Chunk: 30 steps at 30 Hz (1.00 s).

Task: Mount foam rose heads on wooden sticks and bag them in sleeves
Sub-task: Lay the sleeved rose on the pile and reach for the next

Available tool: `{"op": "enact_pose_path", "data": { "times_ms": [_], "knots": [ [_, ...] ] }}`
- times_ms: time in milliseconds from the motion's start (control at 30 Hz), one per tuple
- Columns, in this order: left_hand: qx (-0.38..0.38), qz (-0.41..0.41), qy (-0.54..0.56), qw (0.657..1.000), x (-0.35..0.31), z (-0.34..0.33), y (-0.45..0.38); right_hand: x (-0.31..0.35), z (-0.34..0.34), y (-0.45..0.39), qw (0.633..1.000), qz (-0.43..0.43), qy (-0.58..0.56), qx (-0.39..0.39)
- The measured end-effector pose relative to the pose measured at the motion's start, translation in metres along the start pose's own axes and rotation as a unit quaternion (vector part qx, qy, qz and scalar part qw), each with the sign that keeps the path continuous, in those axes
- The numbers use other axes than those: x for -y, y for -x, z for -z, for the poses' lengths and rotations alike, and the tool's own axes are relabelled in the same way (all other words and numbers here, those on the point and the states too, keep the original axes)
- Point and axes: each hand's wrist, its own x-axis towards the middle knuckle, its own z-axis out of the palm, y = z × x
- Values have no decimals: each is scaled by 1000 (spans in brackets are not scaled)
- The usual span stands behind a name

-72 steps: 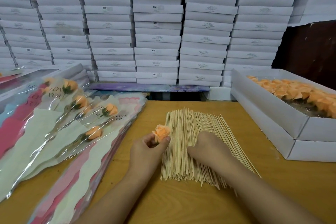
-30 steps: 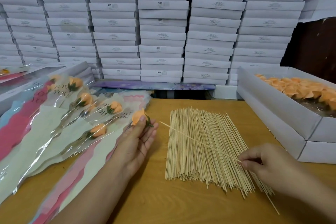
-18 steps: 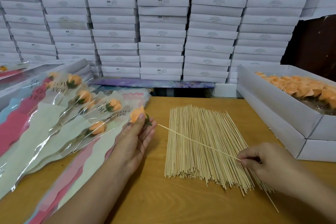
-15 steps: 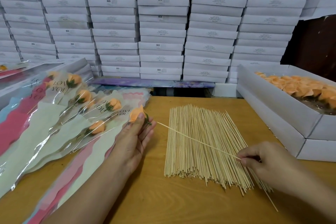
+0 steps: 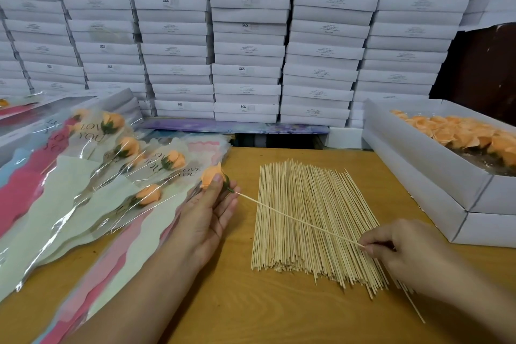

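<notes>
Stick [image 5: 300,218] tip has now reached the rose head [image 5: 211,176] base since a second ago; left hand [image 5: 206,220] pinches the rose, right hand [image 5: 402,253] pinches the stick. Mounting's basically on; sleeve next, I reckon.

We see a matt, smooth wooden table [image 5: 279,315] with pale bare-wood sticks [image 5: 307,218] piled at its centre. At nine o'clock lie glossy, crinkled clear plastic sleeves [image 5: 83,204] over matt paper liners. The rose heads [image 5: 460,134] at three o'clock look soft, matt foam, in a matt white cardboard box [image 5: 418,170]. Matt cardboard boxes [image 5: 245,36] stack at twelve.
</notes>
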Motion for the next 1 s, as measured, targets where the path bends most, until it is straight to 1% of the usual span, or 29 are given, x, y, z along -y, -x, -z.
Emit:
{"op": "enact_pose_path", "data": {
  "times_ms": [500,700,1000],
  "knots": [
    [-9,8,1,1000,-1,-3,5,-5,-4,-3,1000,12,-5,-7],
    [-13,10,-3,1000,0,-6,8,-7,-8,-5,999,29,20,-11],
    [-19,11,5,1000,-2,-7,9,-7,-11,-5,999,42,-12,-18]
  ]
}}
